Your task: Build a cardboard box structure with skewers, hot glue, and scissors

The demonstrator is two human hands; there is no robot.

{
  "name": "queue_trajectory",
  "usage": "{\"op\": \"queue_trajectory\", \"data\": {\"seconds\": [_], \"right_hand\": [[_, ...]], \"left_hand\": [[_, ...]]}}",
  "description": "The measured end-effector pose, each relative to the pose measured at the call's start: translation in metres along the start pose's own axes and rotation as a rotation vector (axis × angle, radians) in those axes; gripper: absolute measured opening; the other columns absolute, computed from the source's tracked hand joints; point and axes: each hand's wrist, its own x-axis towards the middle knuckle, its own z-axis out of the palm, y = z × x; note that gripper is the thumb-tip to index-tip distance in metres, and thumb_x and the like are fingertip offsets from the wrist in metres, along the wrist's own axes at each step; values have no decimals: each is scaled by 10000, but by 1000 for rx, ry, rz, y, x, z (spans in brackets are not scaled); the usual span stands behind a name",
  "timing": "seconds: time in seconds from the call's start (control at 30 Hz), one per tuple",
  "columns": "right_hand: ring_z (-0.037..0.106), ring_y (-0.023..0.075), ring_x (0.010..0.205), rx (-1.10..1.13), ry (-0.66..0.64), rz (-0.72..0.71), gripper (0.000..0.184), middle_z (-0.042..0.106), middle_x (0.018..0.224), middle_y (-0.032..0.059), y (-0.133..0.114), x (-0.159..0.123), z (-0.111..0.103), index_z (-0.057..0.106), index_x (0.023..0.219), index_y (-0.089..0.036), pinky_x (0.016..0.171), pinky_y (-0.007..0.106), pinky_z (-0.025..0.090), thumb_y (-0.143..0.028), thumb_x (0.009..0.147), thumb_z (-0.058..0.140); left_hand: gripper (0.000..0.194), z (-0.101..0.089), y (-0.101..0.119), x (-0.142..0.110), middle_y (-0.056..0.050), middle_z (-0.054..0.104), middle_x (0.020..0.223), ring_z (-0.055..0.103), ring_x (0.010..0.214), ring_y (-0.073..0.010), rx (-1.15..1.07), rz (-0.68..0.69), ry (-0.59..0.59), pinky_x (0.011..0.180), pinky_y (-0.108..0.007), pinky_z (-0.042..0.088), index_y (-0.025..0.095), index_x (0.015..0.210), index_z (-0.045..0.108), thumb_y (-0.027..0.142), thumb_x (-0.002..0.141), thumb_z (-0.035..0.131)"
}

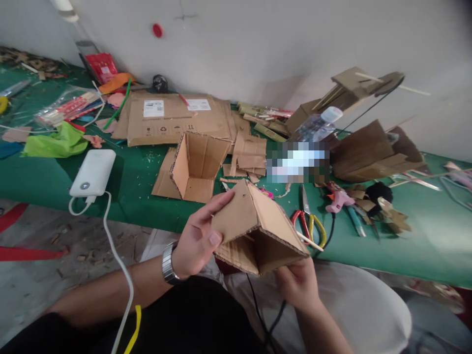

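Note:
Between my hands a small cardboard box [277,209], open on the side toward me, is held tilted above my lap. My left hand [199,236] grips its left wall, with the thumb on the near edge and fingers behind. My right hand [299,280] is closed at the box's lower right corner; its fingers are partly hidden under the cardboard. A thin wooden stick [309,241] juts out at the box's right side. Behind it on the table stands a second folded cardboard piece [202,164] with upright walls.
On the green table [136,179] lie red-and-yellow-handled scissors [309,216], a pink glue gun [339,198], a white power bank [93,172] with a cable, and flattened cardboard [165,125]. A plastic bottle [319,125] and a cardboard structure [363,152] stand at the right.

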Motion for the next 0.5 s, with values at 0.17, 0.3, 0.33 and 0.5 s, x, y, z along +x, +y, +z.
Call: {"op": "queue_trajectory", "data": {"seconds": [0.17, 0.3, 0.33, 0.5], "right_hand": [[442, 136, 484, 83, 76, 74, 507, 512, 512, 15, 0, -5, 4, 630, 586, -201, 468, 267, 386, -460, 1022, 646], [287, 103, 483, 478, -95, 505, 568, 382, 509, -28, 8, -13, 7, 552, 582, -200, 433, 252, 298, -601, 961, 689], [262, 98, 483, 538, -104, 554, 588, 352, 508, -36, 10, -15, 8, 515, 567, -204, 424, 247, 277, -615, 946, 699], [396, 121, 473, 410, -11, 348, 511, 490, 517, 1, 0, -13, 11, 587, 570, -198, 445, 258, 387, -483, 976, 708]], "left_hand": [[605, 0, 0, 1, -98, 657, 1564, 672, 1374, -318, -144, -79, -21, 1152, -458, 565, 340, 1481, 682, 573, 932, 780], [634, -3, -4, 0, -111, 623, 1601, 638, 1422, -340, -126, -80, -17, 1196, -481, 529, 324, 1476, 687, 571, 905, 810], [636, -3, -4, 0, -111, 609, 1615, 619, 1444, -346, -112, -72, -18, 1213, -488, 514, 322, 1471, 692, 571, 899, 816], [618, -4, -2, -1, -104, 628, 1596, 608, 1455, -335, -94, -55, -20, 1217, -458, 511, 315, 1456, 708, 570, 903, 815]]}}
